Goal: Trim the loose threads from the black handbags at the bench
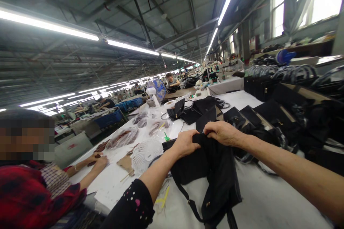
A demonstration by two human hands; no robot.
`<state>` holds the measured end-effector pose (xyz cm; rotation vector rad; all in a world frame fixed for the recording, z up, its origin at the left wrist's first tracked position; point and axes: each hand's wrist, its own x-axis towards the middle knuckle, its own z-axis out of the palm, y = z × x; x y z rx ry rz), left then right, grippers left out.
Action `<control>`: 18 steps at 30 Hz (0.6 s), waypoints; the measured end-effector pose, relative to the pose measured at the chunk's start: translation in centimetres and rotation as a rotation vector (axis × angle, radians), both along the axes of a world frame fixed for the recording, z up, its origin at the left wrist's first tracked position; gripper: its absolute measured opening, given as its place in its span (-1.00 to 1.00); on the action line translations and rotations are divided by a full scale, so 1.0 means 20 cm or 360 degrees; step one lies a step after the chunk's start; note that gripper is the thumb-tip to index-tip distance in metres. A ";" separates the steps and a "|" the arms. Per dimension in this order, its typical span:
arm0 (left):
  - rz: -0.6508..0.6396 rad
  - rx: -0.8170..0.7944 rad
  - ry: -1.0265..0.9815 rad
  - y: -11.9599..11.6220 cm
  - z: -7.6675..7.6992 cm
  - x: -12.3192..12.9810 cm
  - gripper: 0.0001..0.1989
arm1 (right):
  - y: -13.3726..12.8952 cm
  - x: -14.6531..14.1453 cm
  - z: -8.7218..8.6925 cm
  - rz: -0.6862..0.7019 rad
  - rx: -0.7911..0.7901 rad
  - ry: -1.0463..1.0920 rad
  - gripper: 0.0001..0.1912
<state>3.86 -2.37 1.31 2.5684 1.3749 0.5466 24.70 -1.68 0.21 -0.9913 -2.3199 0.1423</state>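
my left hand (186, 143) is closed over the top edge of a black bag (215, 171), thumb and fingers pinching the fabric, and my right hand (221, 133) grips the same edge just beside it, fingers bent down onto the cloth. taking the white fan (146, 155) as my mark, the black bag is to its right, over the white table (274, 189), with a strap (192, 204) looping down at its lower side. a yellow strip (162, 198) lies nearer me than the fan, and a piece of brown cardboard (125, 163) sits just to its left. beyond the fan are clear plastic bags (127, 137) and, farther off, a blue fan (159, 90). well to its right — past my bag — more black bags (276, 112) crowd together. left of the fan, a person in a red checked sleeve (67, 196) has both hands (99, 161) on something brown, too small to make out.
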 end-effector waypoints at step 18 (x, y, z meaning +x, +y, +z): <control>0.0020 0.0038 0.0188 0.01 0.04 -0.01 -0.77 | 0.01 0.05 -0.02 -0.0071 -0.0012 -0.0006 -0.82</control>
